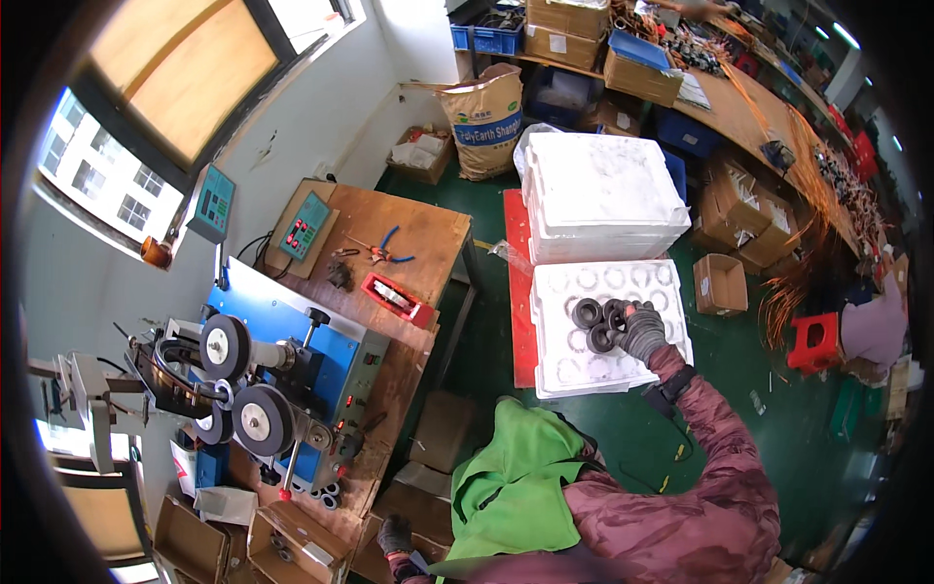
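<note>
Black rubbery-looking rings (pixel 587 312) sit on a white foam tray (pixel 564 375), my gloved right hand (pixel 642 333) curled over them. I can't tell whether it or my left hand (pixel 395 533) grips anything.

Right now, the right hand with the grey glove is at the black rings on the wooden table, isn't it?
Not quite: the head view shows the black rings on the white foam tray, not on the wooden table. The grey-gloved right hand is at them, as you said.
</note>
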A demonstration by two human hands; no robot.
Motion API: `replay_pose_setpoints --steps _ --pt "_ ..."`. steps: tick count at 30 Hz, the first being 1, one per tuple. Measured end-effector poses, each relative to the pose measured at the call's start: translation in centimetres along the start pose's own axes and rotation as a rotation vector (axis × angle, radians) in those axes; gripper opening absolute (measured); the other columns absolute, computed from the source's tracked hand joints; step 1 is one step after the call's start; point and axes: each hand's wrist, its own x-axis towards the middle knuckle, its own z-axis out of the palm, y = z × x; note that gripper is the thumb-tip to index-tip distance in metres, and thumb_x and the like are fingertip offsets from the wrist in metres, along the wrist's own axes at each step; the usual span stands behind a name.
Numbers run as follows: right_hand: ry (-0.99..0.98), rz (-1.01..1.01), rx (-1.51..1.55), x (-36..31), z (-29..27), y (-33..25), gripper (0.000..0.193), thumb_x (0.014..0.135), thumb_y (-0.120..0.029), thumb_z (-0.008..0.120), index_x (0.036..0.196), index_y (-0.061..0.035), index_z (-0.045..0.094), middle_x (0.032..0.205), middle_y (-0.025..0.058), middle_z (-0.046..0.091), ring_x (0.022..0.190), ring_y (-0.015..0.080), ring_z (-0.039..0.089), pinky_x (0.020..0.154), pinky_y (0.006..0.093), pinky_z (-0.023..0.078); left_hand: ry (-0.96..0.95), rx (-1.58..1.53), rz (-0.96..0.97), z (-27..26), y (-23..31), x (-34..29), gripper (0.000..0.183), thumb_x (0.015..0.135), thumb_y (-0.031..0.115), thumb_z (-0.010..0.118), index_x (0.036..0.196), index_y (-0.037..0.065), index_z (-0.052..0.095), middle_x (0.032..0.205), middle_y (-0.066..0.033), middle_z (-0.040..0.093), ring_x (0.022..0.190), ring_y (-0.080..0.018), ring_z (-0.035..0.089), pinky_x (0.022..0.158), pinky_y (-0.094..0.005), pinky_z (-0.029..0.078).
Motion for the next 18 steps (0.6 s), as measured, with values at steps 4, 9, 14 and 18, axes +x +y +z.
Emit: replay_pose_setpoints --steps 4,9,14,18 --pt "-0.16 0.082 -0.189 -0.3 0.1 -1.7 0.063 0.06 -0.041 0.07 0.109 -0.0072 0.051 0.088 0.0105 0.059 0.089 0.0281 0.05 0.075 0.0402 0.042 -0.015 0.354 0.269 2.2 -1.3 -1.3 0.035 0.07 0.035 0.064 0.093 0.008 0.061 0.09 -0.014 0.063 0.084 -0.0312 0.059 0.075 -0.0411 0.047" --pt "0.048 -0.032 -0.211 -1.1 2.8 1.3 0.052 0.061 -0.028 0.066 0.108 -0.0091 0.052 0.088 0.0112 0.061 0.084 0.029 0.052 0.071 0.0417 0.04 -0.002 -0.049 -0.029 0.9 2.7 -3.0 0.027 0.074 0.035 0.059 0.084 0.011 0.062 0.084 -0.0104 0.064 0.082 -0.032 0.059 0.073 -0.0413 0.047" --pt "0.15 0.186 -0.107 -2.8 1.5 2.4 0.044 0.061 -0.019 0.064 0.103 -0.0126 0.051 0.083 0.0091 0.061 0.083 0.0292 0.053 0.069 0.043 0.038 0.001 -0.307 -0.262 3.3 1.6 -4.5 0.029 0.072 0.036 0.06 0.083 0.01 0.063 0.084 -0.0121 0.064 0.08 -0.032 0.06 0.071 -0.0414 0.047" --pt "0.155 0.164 -0.099 -4.0 4.1 5.8 0.039 0.065 -0.022 0.062 0.102 -0.0131 0.052 0.076 0.0071 0.059 0.078 0.0275 0.052 0.068 0.0417 0.038 -0.025 -0.197 -0.199 2.1 4.0 -3.3 0.028 0.071 0.036 0.061 0.08 0.01 0.063 0.08 -0.013 0.063 0.08 -0.0325 0.06 0.069 -0.0414 0.048"
